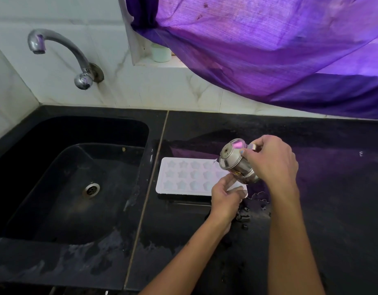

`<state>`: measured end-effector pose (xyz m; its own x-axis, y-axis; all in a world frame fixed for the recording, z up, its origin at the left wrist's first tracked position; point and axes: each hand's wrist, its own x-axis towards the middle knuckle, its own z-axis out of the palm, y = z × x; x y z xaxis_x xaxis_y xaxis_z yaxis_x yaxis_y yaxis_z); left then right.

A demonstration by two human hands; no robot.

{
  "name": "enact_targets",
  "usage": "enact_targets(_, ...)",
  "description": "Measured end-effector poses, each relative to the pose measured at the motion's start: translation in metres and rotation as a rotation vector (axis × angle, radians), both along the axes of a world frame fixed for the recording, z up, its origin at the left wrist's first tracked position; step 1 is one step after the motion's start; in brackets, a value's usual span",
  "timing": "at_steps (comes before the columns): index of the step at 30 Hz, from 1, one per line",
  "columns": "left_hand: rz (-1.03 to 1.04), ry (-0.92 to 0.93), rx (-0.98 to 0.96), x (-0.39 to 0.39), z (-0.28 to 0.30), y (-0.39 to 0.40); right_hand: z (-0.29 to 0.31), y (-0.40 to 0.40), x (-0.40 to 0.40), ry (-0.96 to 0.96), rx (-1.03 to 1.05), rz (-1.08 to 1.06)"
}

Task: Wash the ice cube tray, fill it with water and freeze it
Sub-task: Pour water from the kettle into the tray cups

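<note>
A white ice cube tray (184, 175) with star-shaped cells lies flat on the black counter, just right of the sink. My right hand (271, 160) grips a small steel cup (235, 162) by its handle and holds it tipped sideways over the tray's right end, its base facing the camera. My left hand (224, 199) holds the tray's near right corner, fingers curled over its edge. That corner of the tray is hidden by my hands and the cup.
A black sink (77, 177) with a steel drain (91, 189) lies to the left, under a chrome tap (62, 54) on the tiled wall. The counter (322, 188) is wet near the tray. A purple curtain (269, 43) hangs at the back right.
</note>
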<state>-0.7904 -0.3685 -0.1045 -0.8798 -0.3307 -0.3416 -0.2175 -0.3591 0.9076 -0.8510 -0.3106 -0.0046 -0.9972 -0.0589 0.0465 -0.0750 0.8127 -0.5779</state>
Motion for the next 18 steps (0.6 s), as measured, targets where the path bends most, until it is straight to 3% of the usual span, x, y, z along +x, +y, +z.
enact_targets(18, -0.046, -0.003, -0.012, 0.009, -0.003, -0.011, -0.001, -0.009, 0.016, -0.023, -0.037, -0.071)
